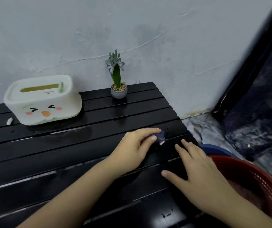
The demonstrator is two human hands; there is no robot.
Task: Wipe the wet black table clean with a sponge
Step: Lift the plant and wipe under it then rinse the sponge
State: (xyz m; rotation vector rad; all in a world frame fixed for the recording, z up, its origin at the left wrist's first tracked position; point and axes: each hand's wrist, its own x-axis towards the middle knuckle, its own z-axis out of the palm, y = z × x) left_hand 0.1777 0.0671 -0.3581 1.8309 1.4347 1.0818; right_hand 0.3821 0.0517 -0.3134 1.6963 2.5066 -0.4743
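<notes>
Sponge [159, 136], dark blue, is sitting on the black slatted table [49, 155] toward its right edge, where I'm gripping it in my left hand [132, 148] while I'm resting my right hand [197, 175] flat, fingers spread, beside it.

I see a home corner: a duck-faced tissue box [43, 100] and potted flower [118, 74] against a scuffed plaster wall [132, 27].

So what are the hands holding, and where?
The left hand grips the dark blue sponge from on top, thumb at its near side, on the black table. The right hand lies flat, holding nothing.
</notes>
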